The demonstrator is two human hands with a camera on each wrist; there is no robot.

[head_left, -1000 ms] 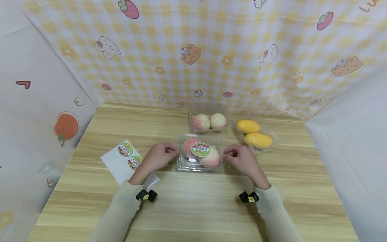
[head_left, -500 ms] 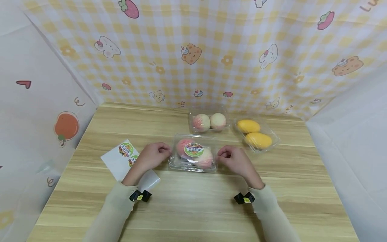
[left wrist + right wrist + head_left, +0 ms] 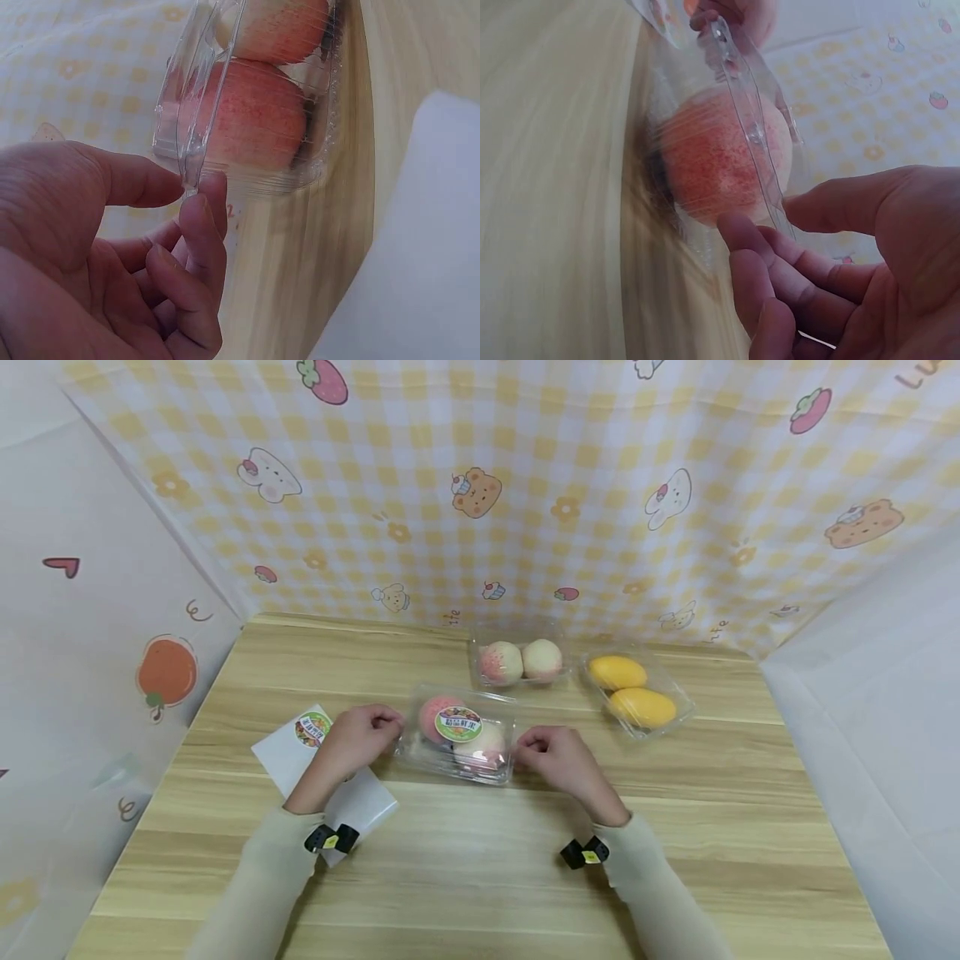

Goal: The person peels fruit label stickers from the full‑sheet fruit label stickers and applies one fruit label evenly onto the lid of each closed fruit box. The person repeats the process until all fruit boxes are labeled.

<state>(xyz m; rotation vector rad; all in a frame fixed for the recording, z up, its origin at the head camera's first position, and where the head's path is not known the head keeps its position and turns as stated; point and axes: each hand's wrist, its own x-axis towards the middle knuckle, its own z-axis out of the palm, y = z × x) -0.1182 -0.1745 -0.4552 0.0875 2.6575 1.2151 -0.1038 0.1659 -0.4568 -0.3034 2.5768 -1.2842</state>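
Note:
A clear plastic clamshell box (image 3: 438, 764) with two pink-and-cream peaches (image 3: 482, 747) inside is at mid-table, a round fruit sticker (image 3: 459, 724) on its lid. My left hand (image 3: 362, 739) pinches the rim at the box's left end between thumb and forefinger. At the opposite end, my right hand (image 3: 558, 764) pinches the rim the same way. In the left wrist view, the thumb and fingertips (image 3: 199, 214) meet on the thin plastic flange. The right wrist view shows the other flange between thumb (image 3: 840, 206) and fingers. The box tilts slightly in the head view.
Behind stands a second clear box (image 3: 480, 635) with two peaches, and right of it a box (image 3: 681, 697) with two yellow mangoes. A white sticker sheet (image 3: 281, 752) lies partly under my left forearm. A checked curtain (image 3: 420, 560) closes off the back.
Both hands have moved left together, carrying the box of peaches away from the front of the rear boxes. It has turned slightly, and my left arm now covers more of the stickers.

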